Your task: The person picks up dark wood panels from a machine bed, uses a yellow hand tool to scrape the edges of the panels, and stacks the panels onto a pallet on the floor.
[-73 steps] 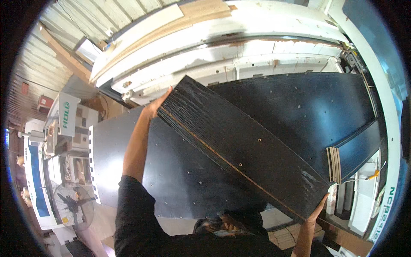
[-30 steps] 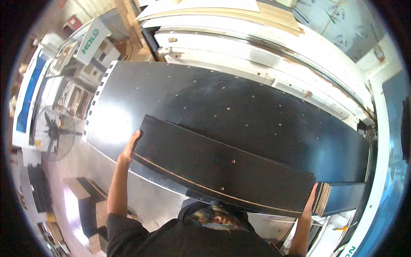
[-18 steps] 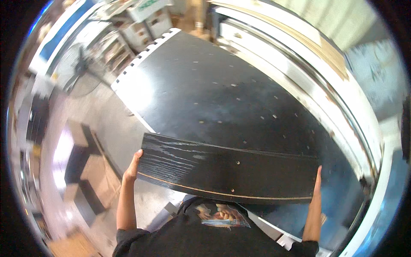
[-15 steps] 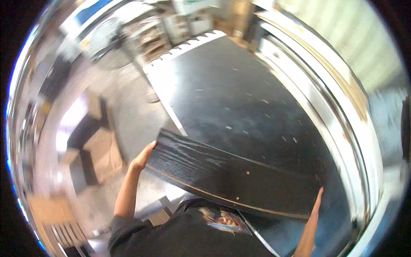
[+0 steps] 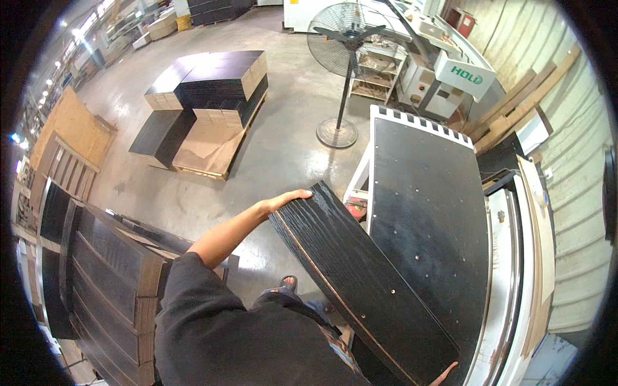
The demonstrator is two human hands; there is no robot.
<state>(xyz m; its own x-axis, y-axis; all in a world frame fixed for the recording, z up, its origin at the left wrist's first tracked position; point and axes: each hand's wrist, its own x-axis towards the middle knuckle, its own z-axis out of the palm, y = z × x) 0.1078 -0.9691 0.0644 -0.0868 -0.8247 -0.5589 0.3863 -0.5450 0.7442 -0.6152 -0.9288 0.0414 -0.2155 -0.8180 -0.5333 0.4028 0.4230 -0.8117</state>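
Note:
I carry a long black wood-grain panel (image 5: 353, 264) slantwise in front of me, partly overlapping the edge of the black-topped table (image 5: 428, 186). One long edge of the panel shows a thin brown line, and two small holes or fittings dot its face. My left hand (image 5: 291, 199) grips the far end, thumb over the top. At the near end my right hand (image 5: 445, 373) clasps the other edge; only part of its fingers shows, at the bottom of the view. Small pale bits are scattered on the table top.
Black panels lie stacked on a pallet (image 5: 215, 170) ahead to the left. A pedestal fan (image 5: 347, 38) stands beyond the table. Close at my left is a tall stack of dark boards (image 5: 106, 276). A white machine (image 5: 460, 77) and a corrugated wall (image 5: 566, 128) are at the right.
My view has swung left, bringing the pallet and fan nearer the middle. The panel has turned with me, from lying across my front to slanting away. Both hands keep hold of it.

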